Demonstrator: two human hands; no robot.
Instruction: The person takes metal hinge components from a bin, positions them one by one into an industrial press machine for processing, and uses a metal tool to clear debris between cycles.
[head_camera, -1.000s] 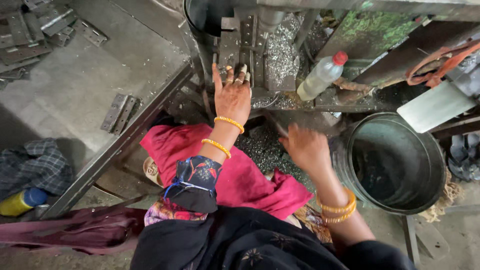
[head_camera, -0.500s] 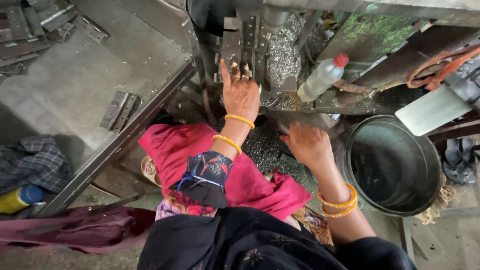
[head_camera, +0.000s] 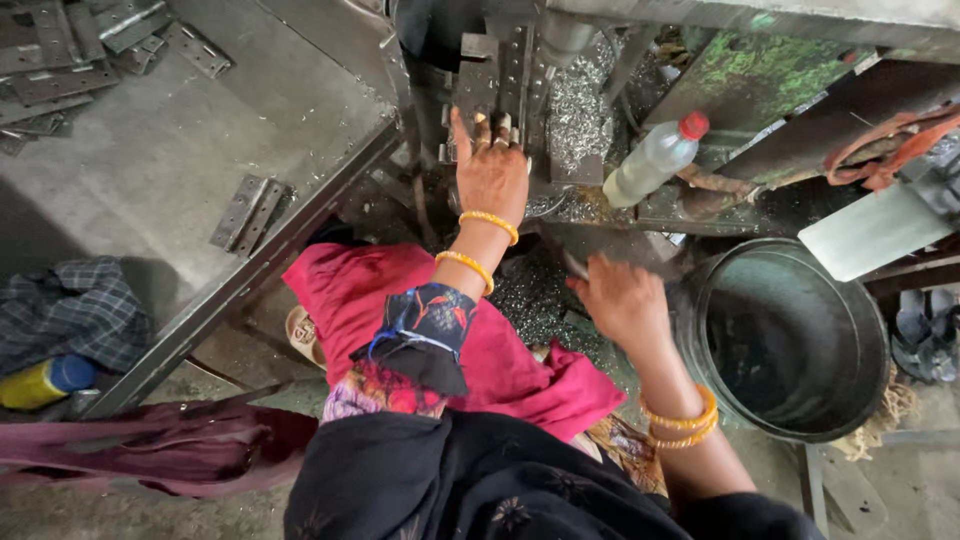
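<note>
My left hand (head_camera: 490, 175) reaches up to the machine, its fingertips curled over a grey metal plate (head_camera: 497, 85) held upright in the machine's fixture, thumb spread to the left. Yellow bangles circle that wrist. My right hand (head_camera: 622, 300) hangs lower, back upward and fingers curled over a heap of metal shavings (head_camera: 525, 295), close to the rim of a dark round bucket (head_camera: 790, 420). A thin metal piece shows at its fingertips; what lies under the palm is hidden.
A clear plastic bottle (head_camera: 652, 162) with a red cap lies on the machine bed. Flat metal hinges (head_camera: 245, 212) sit on the grey table at left, several more at its far corner. A checked cloth (head_camera: 70, 315) and yellow bottle (head_camera: 35, 382) lie below.
My left hand has slid upward onto the plate in the fixture. My right hand has shifted slightly right, toward the bucket.
</note>
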